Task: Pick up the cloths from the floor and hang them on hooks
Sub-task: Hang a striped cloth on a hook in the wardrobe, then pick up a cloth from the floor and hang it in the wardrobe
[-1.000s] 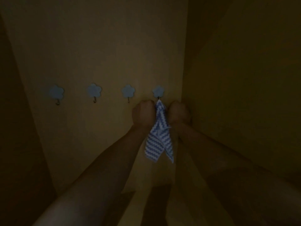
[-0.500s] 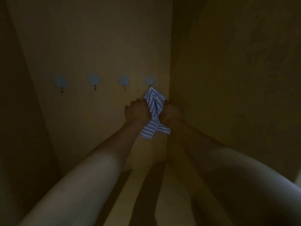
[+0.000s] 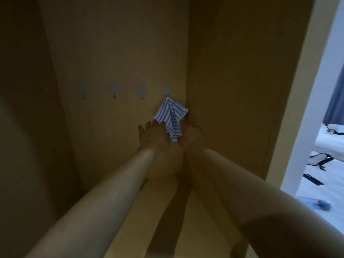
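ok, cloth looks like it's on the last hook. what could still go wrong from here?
1. The striped cloth hangs from the rightmost hook by one bunched corner; whether it is caught securely is too dim to tell, so it may slip off.
2. The left hand and right hand are right under it, fingers touching the fabric; pulling away could drag it down.

Rightmost hook: we cannot see its prong behind the striped cloth.
Right hand: dim; we cannot tell its fingers' lie.
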Available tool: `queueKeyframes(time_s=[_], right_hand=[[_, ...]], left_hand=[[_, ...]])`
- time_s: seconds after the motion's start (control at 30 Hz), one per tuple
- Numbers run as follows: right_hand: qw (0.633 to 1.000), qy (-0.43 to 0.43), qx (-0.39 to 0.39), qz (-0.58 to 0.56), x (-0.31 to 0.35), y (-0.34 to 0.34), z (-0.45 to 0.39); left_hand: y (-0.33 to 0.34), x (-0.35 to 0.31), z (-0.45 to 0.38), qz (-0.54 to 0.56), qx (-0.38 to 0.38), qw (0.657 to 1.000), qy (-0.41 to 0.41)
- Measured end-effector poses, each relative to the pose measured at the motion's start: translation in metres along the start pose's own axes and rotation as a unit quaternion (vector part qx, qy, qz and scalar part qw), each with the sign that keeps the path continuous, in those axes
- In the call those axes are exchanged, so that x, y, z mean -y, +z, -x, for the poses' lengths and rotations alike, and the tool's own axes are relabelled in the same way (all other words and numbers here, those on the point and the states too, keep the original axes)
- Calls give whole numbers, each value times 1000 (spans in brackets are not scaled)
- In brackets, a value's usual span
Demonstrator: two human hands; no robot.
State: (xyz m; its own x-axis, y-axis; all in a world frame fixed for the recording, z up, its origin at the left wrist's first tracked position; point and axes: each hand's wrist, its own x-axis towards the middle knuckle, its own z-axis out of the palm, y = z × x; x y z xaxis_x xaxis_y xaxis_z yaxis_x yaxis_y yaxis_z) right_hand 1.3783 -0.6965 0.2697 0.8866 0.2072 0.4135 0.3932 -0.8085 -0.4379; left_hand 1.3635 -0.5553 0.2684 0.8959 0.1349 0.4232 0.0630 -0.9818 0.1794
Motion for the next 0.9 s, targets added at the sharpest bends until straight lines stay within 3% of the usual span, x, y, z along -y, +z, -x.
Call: queueKeyframes(time_s=[0.23,0.43,0.6,0.9], right_hand=[[997,49,48,28,-7,-27,74],[999,26,46,2,-23,-45,164],[996,59,68,-3,-41,-52,229],[992,116,56,-10,-70,-55,340]], left_hand=[[-2,-31,84,-16,29,998,-48],[0,-60,178,-31,65,995,-62],[0,-81,250,-22,115,990,-83],[10,-109,347,38,130,990,-44]])
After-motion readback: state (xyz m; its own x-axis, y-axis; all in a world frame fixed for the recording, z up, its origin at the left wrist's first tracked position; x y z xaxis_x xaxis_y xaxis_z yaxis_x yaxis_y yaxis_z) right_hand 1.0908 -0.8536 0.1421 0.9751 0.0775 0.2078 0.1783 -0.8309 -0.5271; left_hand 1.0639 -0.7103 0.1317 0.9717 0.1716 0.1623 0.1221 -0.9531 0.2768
